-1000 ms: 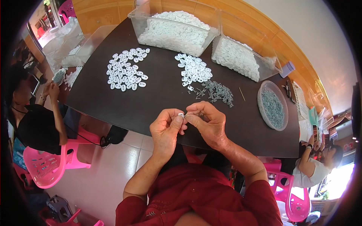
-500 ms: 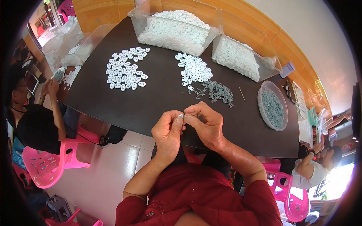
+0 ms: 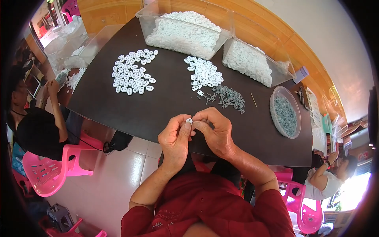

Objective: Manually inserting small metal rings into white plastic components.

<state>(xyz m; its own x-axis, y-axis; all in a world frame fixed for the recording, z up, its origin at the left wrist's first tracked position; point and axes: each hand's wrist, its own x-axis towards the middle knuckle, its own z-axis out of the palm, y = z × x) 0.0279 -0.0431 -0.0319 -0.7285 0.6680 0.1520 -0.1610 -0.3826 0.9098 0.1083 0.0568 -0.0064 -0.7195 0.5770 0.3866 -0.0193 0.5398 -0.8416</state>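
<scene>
Above the table's near edge, my left hand pinches a small white plastic piece with holes between thumb and fingers. My right hand meets it from the right, its thumb and forefinger closed at the piece's edge. Whatever lies between those right fingertips is too small to make out. Beyond my hands lies a pile of white two-holed pieces, with a heap of small grey pins beside it. Farther left, more white oval pieces are spread out in a loose group.
A clear tub of grey pins stands at right, near a thin gold-coloured stick. Two clear bins, a large one and a smaller one, hold white pieces at the back. People sit at both sides, near pink chairs.
The white piece shows more between my fingertips, its hole facing up. Both hands stay nearly in place, still pinched together. The piles have not changed.
</scene>
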